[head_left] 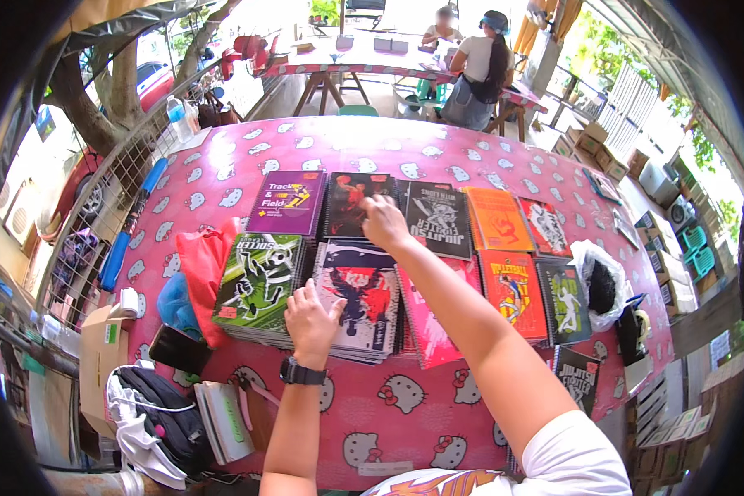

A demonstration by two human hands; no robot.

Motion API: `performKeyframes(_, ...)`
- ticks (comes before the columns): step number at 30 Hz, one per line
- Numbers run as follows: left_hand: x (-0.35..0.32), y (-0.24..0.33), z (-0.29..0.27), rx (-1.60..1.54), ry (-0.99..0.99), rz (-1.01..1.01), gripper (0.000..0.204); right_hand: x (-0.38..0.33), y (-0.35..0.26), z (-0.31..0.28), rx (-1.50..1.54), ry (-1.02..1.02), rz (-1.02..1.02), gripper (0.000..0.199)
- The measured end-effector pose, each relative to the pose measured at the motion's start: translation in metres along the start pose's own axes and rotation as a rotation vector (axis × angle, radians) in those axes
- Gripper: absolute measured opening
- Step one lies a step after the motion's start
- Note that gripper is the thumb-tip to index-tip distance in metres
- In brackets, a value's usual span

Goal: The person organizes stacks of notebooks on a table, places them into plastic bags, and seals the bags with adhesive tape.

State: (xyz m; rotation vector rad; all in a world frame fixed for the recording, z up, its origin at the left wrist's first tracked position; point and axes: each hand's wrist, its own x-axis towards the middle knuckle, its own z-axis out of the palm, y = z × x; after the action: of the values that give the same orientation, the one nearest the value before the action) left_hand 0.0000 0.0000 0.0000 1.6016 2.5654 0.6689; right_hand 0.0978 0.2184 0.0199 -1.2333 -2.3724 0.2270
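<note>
Spiral notebooks lie in two rows of stacks on the table. My left hand (310, 321) is open, fingers spread, at the gap between a green soccer notebook (259, 277) and a white notebook with a red and blue print (355, 289). My right hand (383, 221) reaches to the back row and is closed over a black notebook with a red figure (345, 202); whatever its fingers hold is hidden. Beside that notebook are a purple one (285, 203) and a dark grey one (435, 217). My right forearm partly covers a pink notebook (431, 318).
Right of my forearm lie orange notebooks (498, 217) and a dark green one (565, 302). The pink patterned table (401, 426) also bears a red plastic bag (200, 264), a phone (179, 348) and a white plastic bag (591, 273). Two people sit at a far table (364, 59).
</note>
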Motion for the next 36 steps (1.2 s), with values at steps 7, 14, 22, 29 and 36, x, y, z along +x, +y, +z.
performKeyframes(7,0.029,-0.009,0.003,-0.205,0.202,0.241,0.044,0.027,-0.041,-0.032,-0.142,-0.387,0.336,0.041)
performKeyframes(14,0.163,0.022,0.009,-0.162,-0.029,0.086,0.046,-0.132,-0.071,-0.059,-0.216,-0.532,0.401,0.096)
performKeyframes(22,0.229,0.02,0.074,0.013,-0.166,0.24,0.056,-0.166,-0.06,-0.054,0.13,-0.026,0.462,0.07)
performKeyframes(29,0.229,-0.032,0.014,-0.618,0.403,0.235,0.028,-0.27,-0.041,-0.246,0.545,0.316,0.259,0.032)
performKeyframes(36,-0.08,0.126,-0.081,-0.757,0.13,0.596,0.022,-0.527,0.093,-0.302,0.753,0.552,0.774,0.052)
